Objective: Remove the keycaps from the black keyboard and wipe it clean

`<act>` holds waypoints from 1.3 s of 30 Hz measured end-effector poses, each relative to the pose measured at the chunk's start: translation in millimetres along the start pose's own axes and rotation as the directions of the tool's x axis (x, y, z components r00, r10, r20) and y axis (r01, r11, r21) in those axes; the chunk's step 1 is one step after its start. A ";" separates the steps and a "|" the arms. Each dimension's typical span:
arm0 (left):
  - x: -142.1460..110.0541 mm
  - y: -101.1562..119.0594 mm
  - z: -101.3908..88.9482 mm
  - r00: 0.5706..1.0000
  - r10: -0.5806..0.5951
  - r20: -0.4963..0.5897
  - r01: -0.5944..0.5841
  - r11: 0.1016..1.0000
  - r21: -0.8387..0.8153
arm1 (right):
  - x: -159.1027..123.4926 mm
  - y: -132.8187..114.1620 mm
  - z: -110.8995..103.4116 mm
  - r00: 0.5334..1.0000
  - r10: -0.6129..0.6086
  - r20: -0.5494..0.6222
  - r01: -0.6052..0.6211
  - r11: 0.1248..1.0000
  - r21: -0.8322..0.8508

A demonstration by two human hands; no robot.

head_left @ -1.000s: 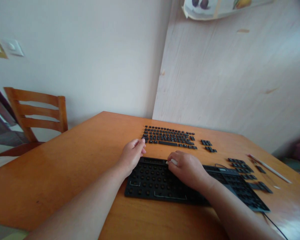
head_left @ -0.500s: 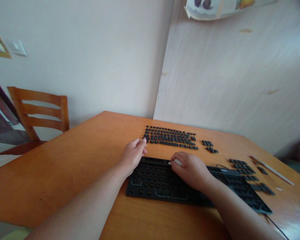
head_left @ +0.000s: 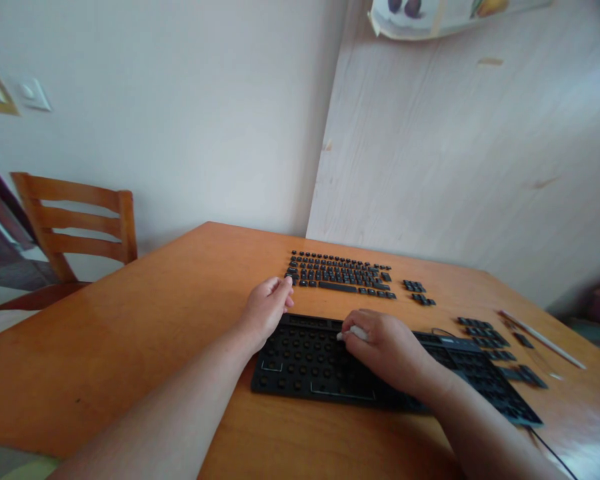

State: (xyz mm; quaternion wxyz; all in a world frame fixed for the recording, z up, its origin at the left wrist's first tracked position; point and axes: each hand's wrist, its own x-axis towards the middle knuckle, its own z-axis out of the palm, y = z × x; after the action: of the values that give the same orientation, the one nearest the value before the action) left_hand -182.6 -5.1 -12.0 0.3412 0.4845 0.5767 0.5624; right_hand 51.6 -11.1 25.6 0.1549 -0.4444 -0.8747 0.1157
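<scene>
A black keyboard base (head_left: 300, 363) with its keycaps off lies on the table in front of me; round key seats and white wire bars show on it. My right hand (head_left: 377, 343) is closed over its upper middle, pinching a small white wad (head_left: 359, 332) that looks like tissue or cloth against the base. At the upper left corner, my left hand (head_left: 269, 308) is closed with thumb and fingers together; whether it grips the base's edge or something small is hidden. Beyond the base, loose black keycaps (head_left: 330, 272) lie in keyboard order, with the long space bar (head_left: 337, 287) at the front.
More keycaps (head_left: 415, 286) lie in small groups at the back, and others (head_left: 484, 333) to the right. A long thin white stick (head_left: 543, 339) rests on the right of the wooden table (head_left: 180, 287). A cable (head_left: 550, 450) runs off the base. A wooden chair (head_left: 83, 223) stands left.
My right hand has moved slightly toward me over the keyboard base with the white wad. The left hand has stayed in place.
</scene>
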 end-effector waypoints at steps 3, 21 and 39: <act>0.2 -0.6 0.0 1.000 -0.003 0.007 0.003 1.000 -0.001 | -1.2 -2.9 2.4 0.999 -0.036 -0.002 0.036 0.999 0.031; -1.5 1.3 0.4 1.000 0.003 -0.009 -0.003 1.000 0.018 | -2.3 -2.5 -3.1 0.997 0.024 0.067 -0.022 1.000 -0.018; 0.7 -2.0 -1.6 1.000 0.018 -0.002 -0.018 0.999 0.038 | -5.2 7.9 -13.1 0.989 0.101 0.109 -0.090 0.991 -0.100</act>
State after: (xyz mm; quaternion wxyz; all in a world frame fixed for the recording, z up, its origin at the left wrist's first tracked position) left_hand -184.7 -4.8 -13.6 0.3264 0.4953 0.5832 0.5550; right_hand 65.3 -9.9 34.2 0.0776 -0.4853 -0.8644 0.1065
